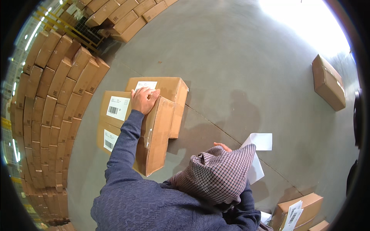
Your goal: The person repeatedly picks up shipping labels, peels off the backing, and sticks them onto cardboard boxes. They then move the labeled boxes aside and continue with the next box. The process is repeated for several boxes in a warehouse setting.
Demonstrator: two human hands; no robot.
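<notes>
My left hand (pixel 144 100) lies on the upper far edge of a labelled cardboard box (pixel 153 121). Its fingers bend over the edge and partly cover the white label (pixel 146 84) on the cardboard box behind (pixel 170 83). Two more white labels, a nearer one (pixel 108 140) and a farther one (pixel 118 108), show barcodes beside my left sleeve. Only part of my right hand (pixel 223 146) shows beyond a checkered cloth (pixel 221 173); the cloth hides the rest. Close to it, a curled white paper strip (pixel 261 141) emerges from behind the cloth; whether my hand holds it is hidden.
Tall stacks of cardboard boxes (pixel 55 101) line the left side, with more boxes (pixel 127 20) at the top. A single carton (pixel 328 82) sits on the concrete floor (pixel 214 57) at right. Labelled papers (pixel 292 215) lie on another carton (pixel 310 202) at lower right.
</notes>
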